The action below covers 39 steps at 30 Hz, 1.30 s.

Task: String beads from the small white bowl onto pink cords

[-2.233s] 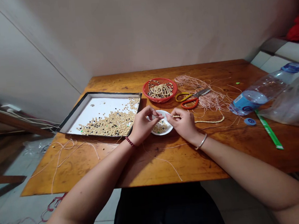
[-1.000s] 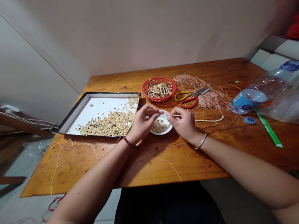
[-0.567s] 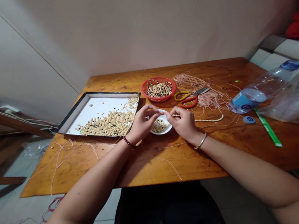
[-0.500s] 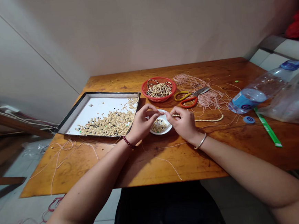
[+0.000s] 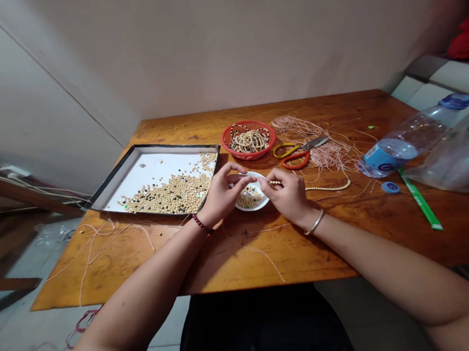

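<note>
Over a small white bowl (image 5: pixel 255 207) of loose beads, my two hands meet with their fingertips close together. My right hand (image 5: pixel 287 193) is closed on a string of beads (image 5: pixel 328 188); the cream strand runs out past its far side and curves across the table. The thumb and forefinger of my left hand (image 5: pixel 225 189) are bent toward each other near the right fingertips, and whatever lies between them is too small to make out. Left of the bowl is a shallow black-edged tray (image 5: pixel 126 165) with many cream and dark beads.
Behind the bowl stands a red basket (image 5: pixel 250 155) of beaded strands. Scissors (image 5: pixel 296 160) lie by a tangle of pink cord (image 5: pixel 334 154). On the right are a plastic bottle (image 5: pixel 403 148), its blue cap (image 5: pixel 390 187), a green wrapper (image 5: pixel 421 201) and a clear bag (image 5: pixel 456 163).
My left thumb has shifted slightly toward the right fingertips, and its forefinger has lifted a little away from it. My right hand stays almost where it was.
</note>
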Each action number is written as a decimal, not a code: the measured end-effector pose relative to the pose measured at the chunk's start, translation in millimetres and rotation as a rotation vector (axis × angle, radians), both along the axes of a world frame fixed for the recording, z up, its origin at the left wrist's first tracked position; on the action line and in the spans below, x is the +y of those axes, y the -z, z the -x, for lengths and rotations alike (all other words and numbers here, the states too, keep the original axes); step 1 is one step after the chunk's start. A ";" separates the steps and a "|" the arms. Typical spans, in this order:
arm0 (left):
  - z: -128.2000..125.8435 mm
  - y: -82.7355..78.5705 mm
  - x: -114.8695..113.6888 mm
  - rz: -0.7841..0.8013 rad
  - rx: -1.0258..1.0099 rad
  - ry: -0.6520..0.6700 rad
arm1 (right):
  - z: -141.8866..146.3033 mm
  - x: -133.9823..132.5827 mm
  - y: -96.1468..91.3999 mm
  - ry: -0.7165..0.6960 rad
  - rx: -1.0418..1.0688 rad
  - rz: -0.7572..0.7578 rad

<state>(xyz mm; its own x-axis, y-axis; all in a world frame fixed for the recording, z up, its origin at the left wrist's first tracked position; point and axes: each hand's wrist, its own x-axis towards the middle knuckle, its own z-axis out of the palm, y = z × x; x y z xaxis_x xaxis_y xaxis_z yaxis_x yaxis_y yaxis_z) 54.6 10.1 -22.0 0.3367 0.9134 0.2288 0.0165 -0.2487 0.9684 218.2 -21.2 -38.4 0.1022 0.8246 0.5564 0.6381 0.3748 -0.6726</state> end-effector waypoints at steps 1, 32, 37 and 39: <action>0.2 -0.5 -0.2 0.004 0.005 0.000 | -0.1 -0.2 0.2 0.000 -0.004 0.002; 4.2 -5.2 -4.0 -0.253 0.297 -0.004 | 1.8 -3.9 0.8 -0.228 0.153 0.159; 3.2 0.5 0.3 -0.195 0.225 -0.059 | 1.0 0.2 3.5 -0.307 0.281 0.245; 2.8 2.1 1.4 -0.195 0.217 -0.069 | 1.1 1.7 4.7 -0.345 0.390 0.272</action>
<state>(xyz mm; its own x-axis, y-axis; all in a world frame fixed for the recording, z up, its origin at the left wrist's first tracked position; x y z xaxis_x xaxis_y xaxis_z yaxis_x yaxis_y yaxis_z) 51.7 11.6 -24.1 0.3355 0.8816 0.3319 0.2411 -0.4210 0.8744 217.1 -19.5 -43.1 -0.0427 0.9544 0.2956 0.1960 0.2981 -0.9342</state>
